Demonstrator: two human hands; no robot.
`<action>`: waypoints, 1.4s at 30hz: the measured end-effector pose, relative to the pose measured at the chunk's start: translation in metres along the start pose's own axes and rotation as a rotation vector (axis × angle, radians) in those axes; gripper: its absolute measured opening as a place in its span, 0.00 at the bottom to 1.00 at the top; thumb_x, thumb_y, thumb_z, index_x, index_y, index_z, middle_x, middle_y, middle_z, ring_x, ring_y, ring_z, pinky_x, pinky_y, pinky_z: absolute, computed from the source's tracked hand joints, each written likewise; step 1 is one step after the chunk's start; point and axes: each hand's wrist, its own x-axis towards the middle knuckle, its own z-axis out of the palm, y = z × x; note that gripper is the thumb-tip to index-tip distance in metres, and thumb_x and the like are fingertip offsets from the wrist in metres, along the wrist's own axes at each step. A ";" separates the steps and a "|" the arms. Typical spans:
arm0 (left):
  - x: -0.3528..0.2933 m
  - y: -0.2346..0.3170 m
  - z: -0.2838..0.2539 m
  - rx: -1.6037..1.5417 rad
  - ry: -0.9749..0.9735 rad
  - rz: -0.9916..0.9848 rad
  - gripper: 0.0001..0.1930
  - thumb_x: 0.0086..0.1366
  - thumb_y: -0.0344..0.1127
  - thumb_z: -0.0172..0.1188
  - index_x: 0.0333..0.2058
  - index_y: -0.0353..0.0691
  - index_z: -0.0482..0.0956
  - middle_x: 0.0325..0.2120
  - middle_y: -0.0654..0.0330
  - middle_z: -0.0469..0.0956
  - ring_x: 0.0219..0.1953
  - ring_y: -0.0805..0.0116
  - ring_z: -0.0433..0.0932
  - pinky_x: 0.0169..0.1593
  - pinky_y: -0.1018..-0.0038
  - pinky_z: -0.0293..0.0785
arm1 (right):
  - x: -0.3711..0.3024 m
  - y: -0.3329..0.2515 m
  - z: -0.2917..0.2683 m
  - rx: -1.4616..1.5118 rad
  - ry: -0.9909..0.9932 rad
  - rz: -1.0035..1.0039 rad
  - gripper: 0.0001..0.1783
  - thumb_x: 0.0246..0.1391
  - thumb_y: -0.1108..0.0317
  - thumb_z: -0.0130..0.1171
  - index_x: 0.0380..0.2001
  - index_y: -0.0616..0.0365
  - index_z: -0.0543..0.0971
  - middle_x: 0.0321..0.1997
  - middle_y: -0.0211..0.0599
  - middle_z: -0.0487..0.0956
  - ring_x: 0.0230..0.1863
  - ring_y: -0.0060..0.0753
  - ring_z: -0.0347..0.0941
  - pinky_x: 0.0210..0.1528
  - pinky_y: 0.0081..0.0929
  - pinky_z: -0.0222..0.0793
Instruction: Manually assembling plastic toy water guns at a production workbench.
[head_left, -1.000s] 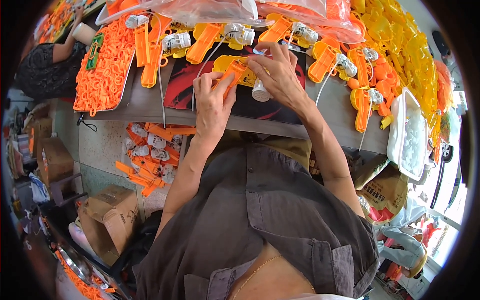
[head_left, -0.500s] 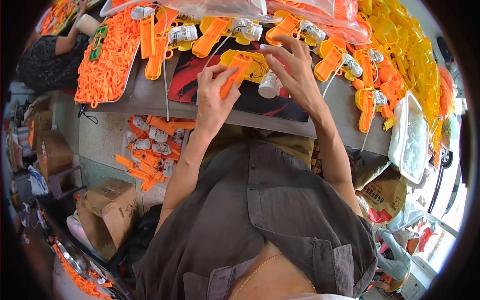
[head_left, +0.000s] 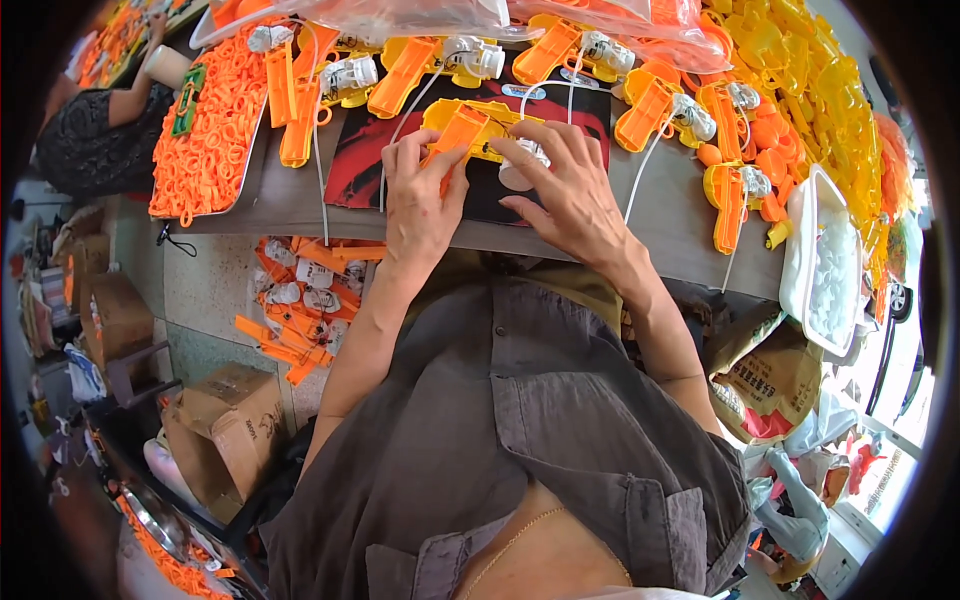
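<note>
On a black-and-red mat (head_left: 360, 165) lies a half-assembled toy gun, with a yellow shell, an orange grip (head_left: 462, 130) and a white cylindrical part (head_left: 516, 179). My left hand (head_left: 425, 195) is closed round the orange grip, thumb on the near side. The fingers of my right hand (head_left: 578, 195) curl over the yellow body and the white cylinder, their tips near thin dark wires; the thumb sits below the cylinder. My right hand partly hides the toy's right end.
More half-built toy guns (head_left: 405, 78) line the far side of the table (head_left: 680, 235). At left stands a tray heaped with orange rings (head_left: 205, 150); at right, a white bin (head_left: 800, 260) of clear pieces and a pile of yellow shells (head_left: 815, 100). Another person's arm (head_left: 135, 100) shows far left.
My right hand has come down and left from open above the toy onto its right side. My left hand still holds the orange grip, with the toy shifted slightly left.
</note>
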 end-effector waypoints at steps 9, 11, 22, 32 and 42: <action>0.050 -0.003 -0.003 -0.091 -0.146 0.339 0.08 0.58 0.30 0.66 0.37 0.41 0.82 0.46 0.61 0.75 0.51 0.59 0.71 0.55 0.65 0.66 | -0.001 0.008 0.001 -0.113 -0.111 -0.143 0.24 0.46 0.78 0.62 0.50 0.54 0.77 0.57 0.37 0.72 0.58 0.45 0.67 0.57 0.41 0.68; 0.049 -0.008 0.005 -0.087 -0.202 0.335 0.07 0.57 0.31 0.68 0.34 0.40 0.81 0.44 0.64 0.75 0.51 0.59 0.71 0.55 0.65 0.67 | 0.001 0.015 -0.003 -0.071 -0.091 -0.142 0.23 0.46 0.79 0.62 0.49 0.55 0.77 0.56 0.38 0.72 0.56 0.46 0.68 0.57 0.41 0.69; 0.041 -0.004 0.010 -0.096 -0.124 0.256 0.08 0.52 0.29 0.71 0.31 0.40 0.81 0.40 0.63 0.75 0.48 0.60 0.71 0.54 0.64 0.68 | 0.027 0.038 -0.030 0.330 -0.054 0.062 0.17 0.56 0.72 0.60 0.50 0.60 0.76 0.50 0.42 0.78 0.53 0.45 0.75 0.56 0.35 0.71; 0.044 -0.003 0.004 -0.190 -0.060 0.219 0.22 0.54 0.35 0.70 0.48 0.46 0.76 0.43 0.63 0.75 0.52 0.60 0.71 0.57 0.62 0.64 | 0.026 0.066 0.018 0.732 -0.084 1.030 0.29 0.67 0.42 0.43 0.38 0.61 0.76 0.23 0.32 0.74 0.16 0.21 0.65 0.18 0.22 0.58; 0.079 0.008 0.010 0.040 -0.247 0.432 0.24 0.55 0.31 0.68 0.52 0.40 0.76 0.45 0.55 0.78 0.49 0.57 0.78 0.52 0.66 0.73 | 0.021 0.065 -0.002 0.491 0.025 0.648 0.23 0.68 0.51 0.48 0.41 0.62 0.77 0.31 0.43 0.78 0.34 0.38 0.77 0.39 0.31 0.72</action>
